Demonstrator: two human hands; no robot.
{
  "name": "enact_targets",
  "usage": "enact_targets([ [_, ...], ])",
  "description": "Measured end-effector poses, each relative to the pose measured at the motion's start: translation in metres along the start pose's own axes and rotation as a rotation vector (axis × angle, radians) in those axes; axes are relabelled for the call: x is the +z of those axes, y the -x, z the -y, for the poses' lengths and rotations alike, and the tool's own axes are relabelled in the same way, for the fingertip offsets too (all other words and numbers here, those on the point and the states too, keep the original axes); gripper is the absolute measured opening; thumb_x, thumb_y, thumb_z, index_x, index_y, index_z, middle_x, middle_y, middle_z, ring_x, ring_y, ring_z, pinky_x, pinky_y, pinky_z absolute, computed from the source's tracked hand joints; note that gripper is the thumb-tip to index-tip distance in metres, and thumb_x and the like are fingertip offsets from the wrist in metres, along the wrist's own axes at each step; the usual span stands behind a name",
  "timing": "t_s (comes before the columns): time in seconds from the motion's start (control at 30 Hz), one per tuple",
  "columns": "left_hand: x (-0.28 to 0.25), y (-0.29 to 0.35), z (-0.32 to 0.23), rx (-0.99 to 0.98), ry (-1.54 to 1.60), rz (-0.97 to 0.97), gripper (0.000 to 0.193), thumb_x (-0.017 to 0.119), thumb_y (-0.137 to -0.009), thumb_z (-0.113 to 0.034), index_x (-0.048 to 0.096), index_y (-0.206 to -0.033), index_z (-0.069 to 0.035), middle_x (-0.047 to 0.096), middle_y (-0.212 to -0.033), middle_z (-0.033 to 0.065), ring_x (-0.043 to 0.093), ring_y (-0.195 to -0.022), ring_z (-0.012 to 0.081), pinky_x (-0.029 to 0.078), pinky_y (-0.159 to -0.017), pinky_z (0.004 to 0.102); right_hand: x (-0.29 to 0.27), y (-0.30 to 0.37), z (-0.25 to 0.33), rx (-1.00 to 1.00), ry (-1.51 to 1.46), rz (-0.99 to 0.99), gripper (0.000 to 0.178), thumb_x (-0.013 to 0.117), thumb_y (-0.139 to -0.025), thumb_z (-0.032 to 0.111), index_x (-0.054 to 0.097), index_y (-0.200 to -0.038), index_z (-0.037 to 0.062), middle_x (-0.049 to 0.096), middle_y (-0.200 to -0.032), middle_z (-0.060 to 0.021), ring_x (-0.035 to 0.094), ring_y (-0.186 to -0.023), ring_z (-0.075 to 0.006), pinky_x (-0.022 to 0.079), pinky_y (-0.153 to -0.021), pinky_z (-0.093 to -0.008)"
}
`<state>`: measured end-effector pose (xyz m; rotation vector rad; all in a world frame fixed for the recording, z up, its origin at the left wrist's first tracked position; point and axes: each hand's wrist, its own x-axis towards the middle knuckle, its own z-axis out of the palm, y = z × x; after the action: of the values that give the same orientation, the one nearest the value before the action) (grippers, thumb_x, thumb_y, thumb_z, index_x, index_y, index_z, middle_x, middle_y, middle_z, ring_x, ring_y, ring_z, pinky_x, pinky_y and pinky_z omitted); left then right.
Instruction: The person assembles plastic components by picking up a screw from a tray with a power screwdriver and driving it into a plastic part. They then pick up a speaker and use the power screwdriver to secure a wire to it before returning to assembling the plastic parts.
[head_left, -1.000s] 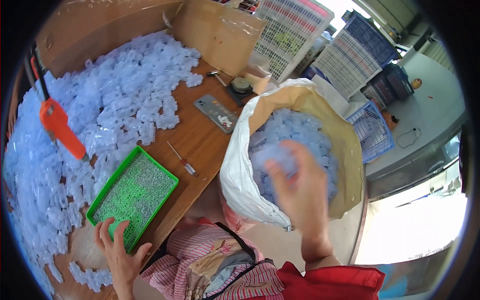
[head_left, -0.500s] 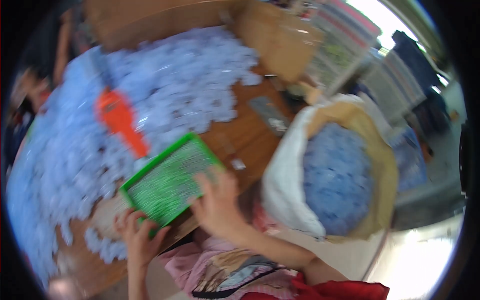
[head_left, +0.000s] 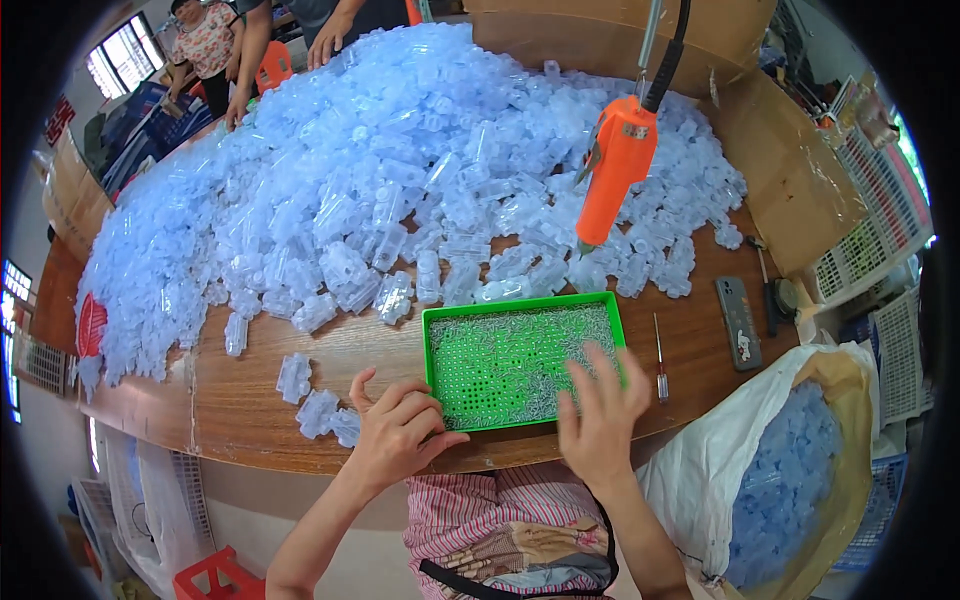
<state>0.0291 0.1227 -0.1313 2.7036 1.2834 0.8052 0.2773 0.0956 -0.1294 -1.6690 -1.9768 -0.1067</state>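
Note:
A shallow green tray (head_left: 436, 360) with a perforated bottom lies at the table's front edge, strewn with small silvery metal pieces that look like screws. Touching its near left corner is my left hand (head_left: 398, 432), fingers bent and apart, thumb stretched along the front wall. Over the tray's right side hovers my right hand (head_left: 603, 415), its fingers spread and slightly blurred, with nothing visible in them. An orange electric screwdriver (head_left: 615, 170) hangs tip down behind the tray. A few clear bluish plastic pieces (head_left: 318, 412) lie left of my left hand.
A large heap of clear bluish plastic parts (head_left: 330, 180) covers the far table. To the right lie a small screwdriver (head_left: 661, 372) and a dark phone-like slab (head_left: 738, 322). An open sack (head_left: 690, 480) of similar parts stands at right. Other people (head_left: 208, 45) are at the far left.
The view has swung and steadied, so the tray appears squarer and farther right. My right hand stays over the tray's right side, fingers now more spread. My left hand remains at its near left corner.

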Motion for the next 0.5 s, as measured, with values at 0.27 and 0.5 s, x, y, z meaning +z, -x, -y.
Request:
enact_targets([
  [0.27,-0.012,0.008,0.007,-0.050,0.035,0.041,0.023,0.073,-0.070,-0.033,0.059,-0.073,-0.015,0.059,-0.089,-0.0028,0.054,-0.099,0.0156,0.018,-0.097,0.0513,0.018,-0.030,0.021,-0.393,-0.269,0.365,0.046,0.056,-0.083,0.043,0.063,-0.105,0.0037,0.057,-0.121,-0.0095,0.049,-0.115,-0.0264,0.034,-0.099,-0.0448],
  [0.5,-0.053,0.000,0.007,-0.171,0.257,-0.129,0.033,0.069,-0.078,-0.030,0.059,-0.103,-0.012,0.058,-0.099,0.0049,0.053,-0.101,0.0219,0.030,-0.092,0.0431,0.004,-0.026,0.018,-0.410,-0.288,0.243,0.033,0.065,-0.078,0.031,0.063,-0.094,0.0026,0.062,-0.105,-0.0128,0.055,-0.103,-0.0318,0.039,-0.092,-0.0473],
])
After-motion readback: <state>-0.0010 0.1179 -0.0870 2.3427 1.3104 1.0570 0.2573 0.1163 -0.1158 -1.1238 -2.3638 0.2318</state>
